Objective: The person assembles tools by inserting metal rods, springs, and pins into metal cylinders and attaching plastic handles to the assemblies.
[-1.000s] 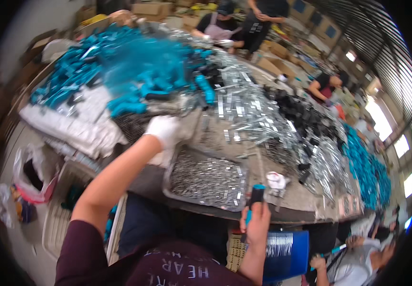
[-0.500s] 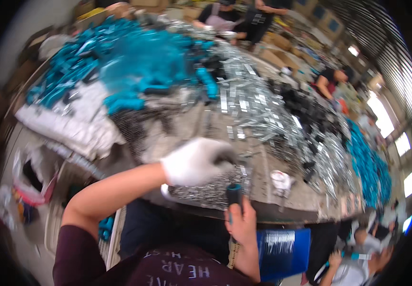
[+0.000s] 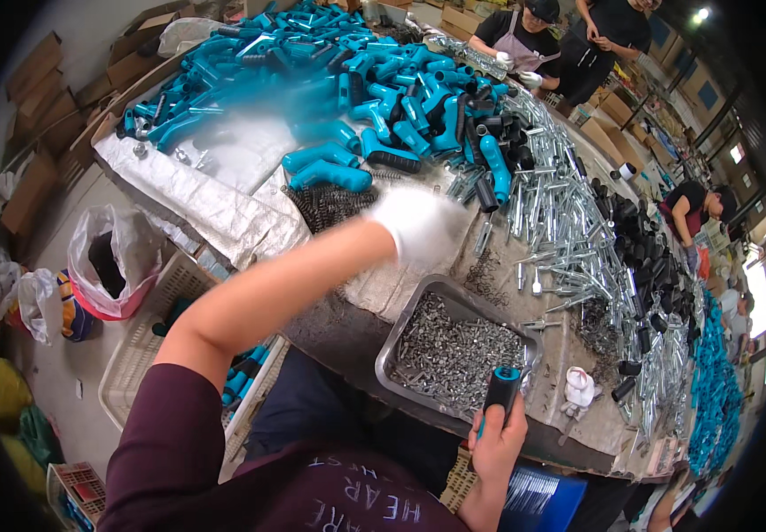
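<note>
My right hand (image 3: 500, 443), bare, is wrapped round a teal and black tool handle (image 3: 506, 379), its hollow end pointing up. My left hand (image 3: 418, 226), in a white glove, is stretched out over the table and smeared by motion; its fingers cannot be made out. Close to it lie dark coil springs (image 3: 334, 202) and a heap of shiny metal rods (image 3: 551, 204). Between me and the heaps stands a grey tray (image 3: 389, 359) of small metal pieces, just beyond my right hand. A large heap of teal handles (image 3: 409, 111) covers the far left, partly blurred.
Black sleeves (image 3: 640, 257) and a small white bottle (image 3: 580, 387) lie to the right. Below the table edge are a blue bin (image 3: 565, 501) and, at left, a cream crate (image 3: 139, 355) with teal handles. Several people work around the table, one in an apron (image 3: 520, 49) opposite.
The view has shifted, bringing the tray and more of the table's right side into sight. My left hand has reached farther from the tray toward the heaps. The right hand still holds the handle.
</note>
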The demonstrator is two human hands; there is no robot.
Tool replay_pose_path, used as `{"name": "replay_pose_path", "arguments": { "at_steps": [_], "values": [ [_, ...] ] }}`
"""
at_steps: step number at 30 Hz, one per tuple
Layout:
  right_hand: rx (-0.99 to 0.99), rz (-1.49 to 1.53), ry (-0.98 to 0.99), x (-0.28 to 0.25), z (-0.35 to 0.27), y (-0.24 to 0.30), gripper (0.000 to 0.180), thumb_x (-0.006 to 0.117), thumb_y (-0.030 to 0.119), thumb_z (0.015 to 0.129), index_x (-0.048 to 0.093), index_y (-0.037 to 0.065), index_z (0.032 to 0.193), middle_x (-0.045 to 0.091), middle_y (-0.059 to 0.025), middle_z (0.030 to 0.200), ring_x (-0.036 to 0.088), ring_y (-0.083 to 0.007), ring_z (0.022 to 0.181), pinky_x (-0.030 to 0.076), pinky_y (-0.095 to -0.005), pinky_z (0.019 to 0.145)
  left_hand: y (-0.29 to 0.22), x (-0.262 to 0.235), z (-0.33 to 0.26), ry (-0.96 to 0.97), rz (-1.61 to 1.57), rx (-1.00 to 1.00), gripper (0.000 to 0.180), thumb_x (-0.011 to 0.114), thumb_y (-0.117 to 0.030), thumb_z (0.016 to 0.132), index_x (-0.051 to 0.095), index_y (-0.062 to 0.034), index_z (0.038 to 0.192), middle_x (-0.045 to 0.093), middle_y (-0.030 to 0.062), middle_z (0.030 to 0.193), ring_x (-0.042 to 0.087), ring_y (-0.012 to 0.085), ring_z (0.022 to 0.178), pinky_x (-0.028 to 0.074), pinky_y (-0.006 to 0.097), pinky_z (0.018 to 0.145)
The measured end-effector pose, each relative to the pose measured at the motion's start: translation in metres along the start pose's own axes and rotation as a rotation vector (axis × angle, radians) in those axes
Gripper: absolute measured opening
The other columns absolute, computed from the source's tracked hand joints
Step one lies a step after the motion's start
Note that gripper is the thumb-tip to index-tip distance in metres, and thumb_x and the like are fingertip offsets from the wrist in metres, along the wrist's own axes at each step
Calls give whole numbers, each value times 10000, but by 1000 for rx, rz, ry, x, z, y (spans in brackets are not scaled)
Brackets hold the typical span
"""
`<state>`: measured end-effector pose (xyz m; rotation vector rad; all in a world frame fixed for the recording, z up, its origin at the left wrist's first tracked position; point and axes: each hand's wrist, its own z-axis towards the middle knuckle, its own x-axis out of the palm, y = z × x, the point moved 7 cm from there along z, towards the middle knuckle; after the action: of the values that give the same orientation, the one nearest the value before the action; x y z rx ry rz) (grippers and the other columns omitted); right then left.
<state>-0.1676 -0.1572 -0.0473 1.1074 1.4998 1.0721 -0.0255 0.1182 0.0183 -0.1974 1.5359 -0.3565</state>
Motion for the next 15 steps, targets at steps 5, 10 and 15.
{"name": "replay_pose_path", "arguments": {
  "at_steps": [5, 10, 15],
  "values": [
    [23, 44, 6, -2, 6, -4, 260, 488, 109, 963, 498, -27, 1185, 509, -20, 624, 450, -53, 441, 353, -216, 380, 190, 9, 29, 195, 519, -277, 339, 631, -110, 739, 666, -59, 1072, 690, 184, 1064, 667, 346, 1029, 546, 453, 829],
    [-28, 81, 60, 1, 10, -11, 291, 499, 212, 1009, 495, 11, 1220, 507, -23, 648, 432, -53, 438, 353, -210, 378, 160, -38, 15, -32, 515, -152, 413, 663, -129, 804, 559, -47, 1195, 675, 195, 1070, 664, 360, 1010, 539, 459, 822],
    [-93, 33, 75, -3, 10, -9, 452, 633, 363, 976, 525, -20, 1188, 530, 8, 686, 483, -41, 572, 387, -220, 489, 7, -83, -14, -580, -3, 138, 593, 672, -239, 886, 430, -92, 1408, 637, 238, 1145, 658, 397, 991, 543, 430, 837]
  ]
}}
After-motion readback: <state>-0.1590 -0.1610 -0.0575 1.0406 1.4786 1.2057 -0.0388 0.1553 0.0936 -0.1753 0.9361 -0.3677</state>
